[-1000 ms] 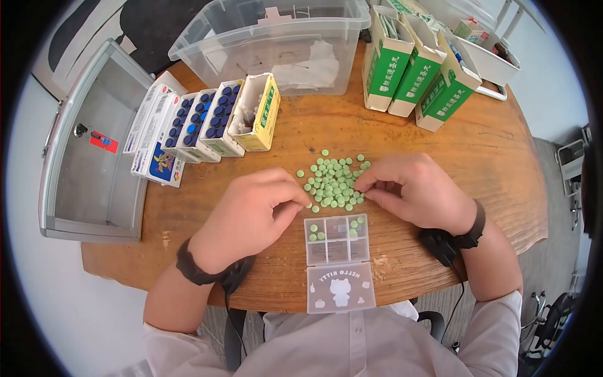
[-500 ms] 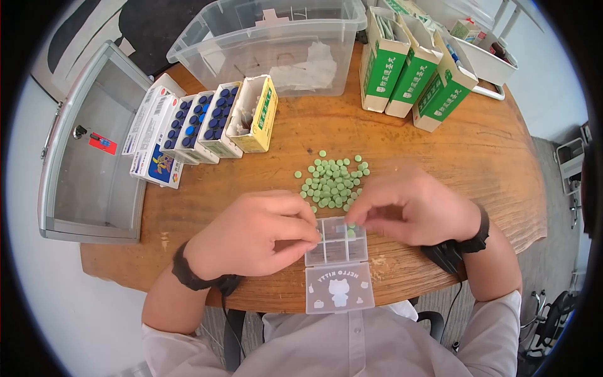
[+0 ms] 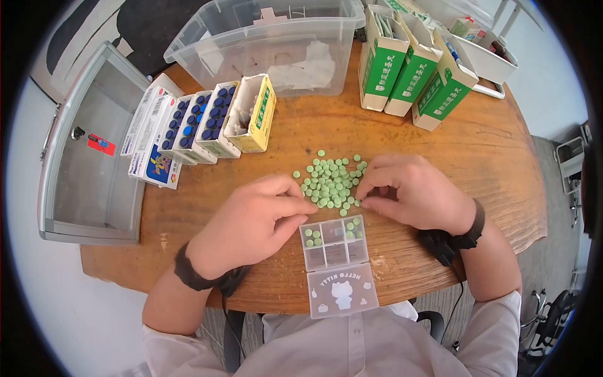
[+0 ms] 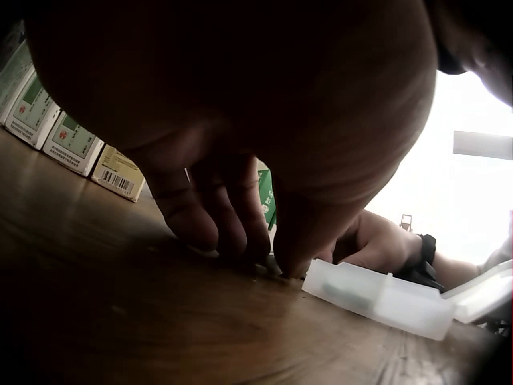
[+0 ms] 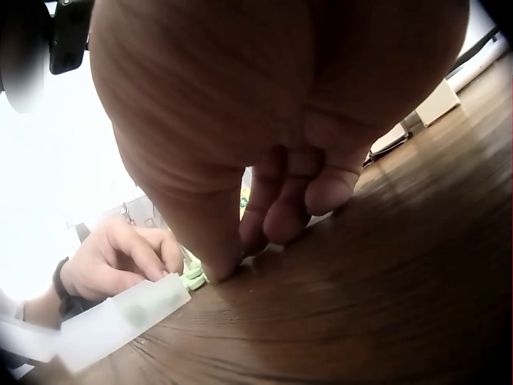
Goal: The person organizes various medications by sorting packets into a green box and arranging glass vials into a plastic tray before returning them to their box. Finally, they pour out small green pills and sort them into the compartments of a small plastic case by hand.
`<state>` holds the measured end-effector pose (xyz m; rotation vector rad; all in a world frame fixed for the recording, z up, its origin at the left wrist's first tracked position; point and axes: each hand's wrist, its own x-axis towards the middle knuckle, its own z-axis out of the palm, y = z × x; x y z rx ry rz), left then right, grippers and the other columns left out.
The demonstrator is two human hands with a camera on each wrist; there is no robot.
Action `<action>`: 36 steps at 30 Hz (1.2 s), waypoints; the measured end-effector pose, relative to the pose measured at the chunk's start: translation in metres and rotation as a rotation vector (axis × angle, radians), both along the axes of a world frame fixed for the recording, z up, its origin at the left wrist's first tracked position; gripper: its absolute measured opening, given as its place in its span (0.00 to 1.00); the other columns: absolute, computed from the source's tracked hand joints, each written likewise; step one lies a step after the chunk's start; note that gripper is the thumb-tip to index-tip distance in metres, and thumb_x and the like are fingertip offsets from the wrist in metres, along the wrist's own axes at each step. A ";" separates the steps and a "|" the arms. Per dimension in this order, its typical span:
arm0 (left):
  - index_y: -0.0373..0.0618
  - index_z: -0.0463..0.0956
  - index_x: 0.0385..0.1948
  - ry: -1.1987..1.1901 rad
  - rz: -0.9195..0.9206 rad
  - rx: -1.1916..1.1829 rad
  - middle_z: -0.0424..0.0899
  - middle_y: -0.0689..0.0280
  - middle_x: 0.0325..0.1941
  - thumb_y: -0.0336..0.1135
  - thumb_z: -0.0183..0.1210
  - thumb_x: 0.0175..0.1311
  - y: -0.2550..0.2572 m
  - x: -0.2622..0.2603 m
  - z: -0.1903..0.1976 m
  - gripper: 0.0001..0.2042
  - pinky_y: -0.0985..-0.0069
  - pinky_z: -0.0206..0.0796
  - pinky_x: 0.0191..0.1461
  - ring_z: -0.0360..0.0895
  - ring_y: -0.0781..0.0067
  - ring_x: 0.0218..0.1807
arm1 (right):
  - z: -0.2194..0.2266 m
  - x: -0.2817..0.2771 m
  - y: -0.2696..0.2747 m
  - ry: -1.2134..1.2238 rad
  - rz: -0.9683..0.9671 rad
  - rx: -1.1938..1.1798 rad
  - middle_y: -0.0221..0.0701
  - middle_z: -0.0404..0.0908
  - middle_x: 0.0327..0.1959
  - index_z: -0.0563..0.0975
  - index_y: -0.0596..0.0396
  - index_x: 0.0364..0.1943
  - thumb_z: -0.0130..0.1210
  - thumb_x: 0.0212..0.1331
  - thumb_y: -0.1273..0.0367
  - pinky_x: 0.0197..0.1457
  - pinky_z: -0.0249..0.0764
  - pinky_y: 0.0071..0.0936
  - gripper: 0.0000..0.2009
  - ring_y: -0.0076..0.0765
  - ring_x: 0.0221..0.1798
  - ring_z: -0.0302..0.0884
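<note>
A heap of round green tablets (image 3: 328, 182) lies on the wooden table between both hands. At its near left edge my left hand (image 3: 254, 217) has thumb and forefinger closed low, with a pale tablet (image 4: 273, 263) between the tips in the left wrist view. Across the heap, my right hand (image 3: 411, 191) pinches a green tablet (image 3: 357, 203) at the near right edge. Just below the heap sits a clear pill box (image 3: 336, 256), its lid (image 3: 342, 292) folded back toward me and printed with a white cat. Several tablets lie in each of its far left and far right compartments.
Small boxes of blue-capped vials (image 3: 218, 116) and a yellow carton (image 3: 259, 122) stand at left, beside a grey-framed clear case (image 3: 94, 188). A clear plastic bin (image 3: 276, 47) is behind. Green-and-white cartons (image 3: 386, 72) stand back right.
Both hands went from the heap to the pill box and came back to the heap. More tablets now lie in the box's far left and far right compartments. The box has turned slightly.
</note>
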<state>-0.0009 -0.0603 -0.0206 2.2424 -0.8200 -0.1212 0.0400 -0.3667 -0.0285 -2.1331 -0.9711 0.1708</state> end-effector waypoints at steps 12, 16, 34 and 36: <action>0.39 0.87 0.41 0.032 0.092 0.005 0.86 0.62 0.38 0.21 0.70 0.65 -0.003 0.002 0.002 0.06 0.70 0.77 0.42 0.85 0.64 0.36 | -0.001 -0.002 0.002 -0.009 -0.045 -0.042 0.37 0.86 0.39 0.88 0.53 0.42 0.71 0.61 0.73 0.47 0.83 0.42 0.07 0.49 0.44 0.87; 0.40 0.85 0.37 -0.040 0.044 0.016 0.86 0.63 0.37 0.21 0.69 0.66 -0.003 0.004 0.002 0.04 0.71 0.77 0.41 0.85 0.67 0.36 | -0.005 0.001 0.002 -0.048 0.009 0.017 0.37 0.86 0.41 0.88 0.54 0.41 0.71 0.61 0.73 0.48 0.83 0.42 0.07 0.50 0.45 0.87; 0.41 0.90 0.43 -0.064 0.066 0.055 0.86 0.63 0.41 0.26 0.73 0.65 0.002 0.003 0.004 0.07 0.69 0.76 0.45 0.85 0.62 0.40 | -0.009 -0.001 0.005 -0.082 0.102 0.063 0.39 0.87 0.47 0.89 0.55 0.47 0.68 0.62 0.78 0.57 0.84 0.45 0.10 0.54 0.51 0.86; 0.42 0.91 0.44 -0.029 0.056 0.074 0.86 0.63 0.42 0.26 0.73 0.65 0.003 0.002 0.002 0.08 0.69 0.76 0.46 0.84 0.61 0.41 | -0.008 -0.003 0.005 -0.110 0.092 0.046 0.36 0.88 0.47 0.90 0.54 0.46 0.71 0.60 0.78 0.54 0.84 0.40 0.10 0.49 0.50 0.87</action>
